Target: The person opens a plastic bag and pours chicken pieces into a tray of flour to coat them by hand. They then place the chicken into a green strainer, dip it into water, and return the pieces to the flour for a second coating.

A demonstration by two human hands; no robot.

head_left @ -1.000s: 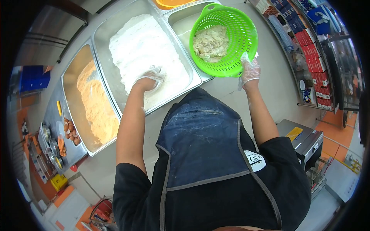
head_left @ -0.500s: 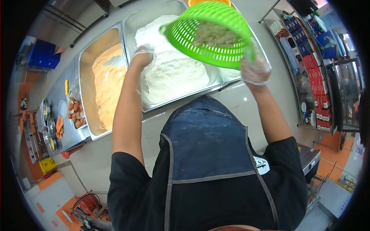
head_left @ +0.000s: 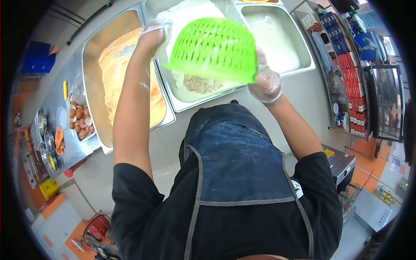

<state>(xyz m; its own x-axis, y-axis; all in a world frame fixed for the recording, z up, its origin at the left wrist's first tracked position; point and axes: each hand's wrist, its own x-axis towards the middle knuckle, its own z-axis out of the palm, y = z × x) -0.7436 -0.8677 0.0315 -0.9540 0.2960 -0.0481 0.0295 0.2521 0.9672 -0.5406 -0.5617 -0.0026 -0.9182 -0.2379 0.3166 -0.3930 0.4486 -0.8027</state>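
A bright green plastic colander is tipped over above the metal pan of white flour, its slotted underside facing up. My right hand, in a clear plastic glove, grips the colander at its right edge. Below its lower rim, a heap of pale, wet-looking pieces lies on the flour. Exactly what they are I cannot make out. My left hand, also gloved, is over the divide between the flour pan and a pan of orange-coloured breading. Its fingers are blurred.
Right of the flour sits a pan of whitish liquid or powder. A tray of brown eggshells and metal bowls stand on the left counter. Shelves with red boxes line the right side.
The colander has turned over and moved left and down, and the pale pieces once inside it now lie on the flour. My left hand has shifted up and left.
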